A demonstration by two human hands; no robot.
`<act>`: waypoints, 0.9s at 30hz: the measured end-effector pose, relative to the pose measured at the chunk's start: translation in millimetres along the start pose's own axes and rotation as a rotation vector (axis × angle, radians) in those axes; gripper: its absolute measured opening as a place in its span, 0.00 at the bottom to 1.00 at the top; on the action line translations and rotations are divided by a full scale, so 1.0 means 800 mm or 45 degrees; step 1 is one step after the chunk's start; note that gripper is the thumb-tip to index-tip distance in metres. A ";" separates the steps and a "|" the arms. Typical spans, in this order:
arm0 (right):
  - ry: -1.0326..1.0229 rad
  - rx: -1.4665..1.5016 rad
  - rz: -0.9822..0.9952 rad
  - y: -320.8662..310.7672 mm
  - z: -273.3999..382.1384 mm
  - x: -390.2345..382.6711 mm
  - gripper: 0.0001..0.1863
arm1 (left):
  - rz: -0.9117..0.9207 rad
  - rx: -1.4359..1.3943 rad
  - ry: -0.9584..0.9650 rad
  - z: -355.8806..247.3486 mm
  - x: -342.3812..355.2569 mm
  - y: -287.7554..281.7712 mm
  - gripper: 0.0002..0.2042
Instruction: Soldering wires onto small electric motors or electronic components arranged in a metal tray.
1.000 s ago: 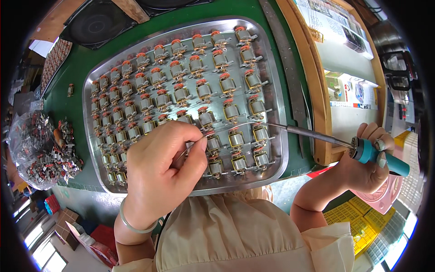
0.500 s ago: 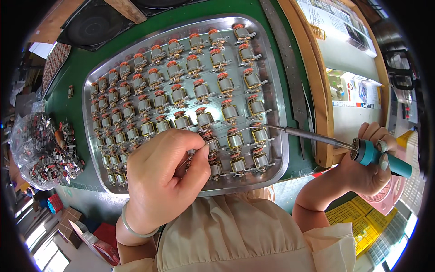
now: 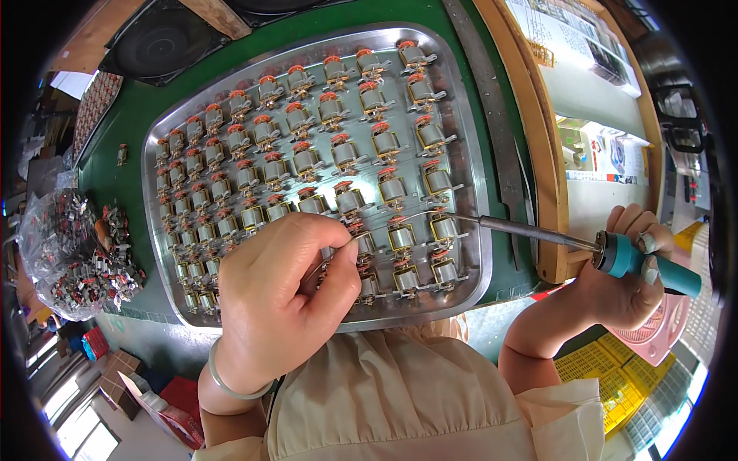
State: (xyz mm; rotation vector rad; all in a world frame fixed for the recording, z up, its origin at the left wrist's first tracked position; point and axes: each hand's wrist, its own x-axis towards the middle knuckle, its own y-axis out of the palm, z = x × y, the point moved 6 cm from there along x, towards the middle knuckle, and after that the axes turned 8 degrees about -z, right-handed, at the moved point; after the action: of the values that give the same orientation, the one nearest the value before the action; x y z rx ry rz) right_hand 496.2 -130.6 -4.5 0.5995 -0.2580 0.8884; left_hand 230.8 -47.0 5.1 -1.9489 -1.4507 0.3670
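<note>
From where I stand, I see a green, flat worktop. A big, shiny metal tray with round corners sits on it. Lots of little silver motors with orange tops stand in rows in the tray. One more small silver motor is by itself on the green, left of the tray. Near it is a see-through plastic bag with a messy heap of small metal and red bits. A long, flat, dark metal strip lies between the tray and a light brown wooden box. A black square thing with a round middle is at the back.
</note>
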 end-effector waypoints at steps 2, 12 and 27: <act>0.007 0.009 0.002 0.001 0.000 0.000 0.09 | 0.007 -0.003 -0.006 0.000 0.000 0.000 0.05; -0.057 -0.002 -0.080 -0.008 0.007 -0.002 0.10 | -0.094 0.058 0.006 0.005 -0.009 -0.027 0.05; 0.063 -0.007 0.007 0.033 -0.004 -0.019 0.10 | -0.075 0.017 -0.120 0.024 -0.018 -0.029 0.04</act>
State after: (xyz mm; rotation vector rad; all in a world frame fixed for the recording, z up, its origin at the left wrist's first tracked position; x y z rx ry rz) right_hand 466.2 -125.9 -3.8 0.5711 -0.2176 0.9067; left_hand 197.5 -50.4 3.8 -1.8959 -1.5577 0.4457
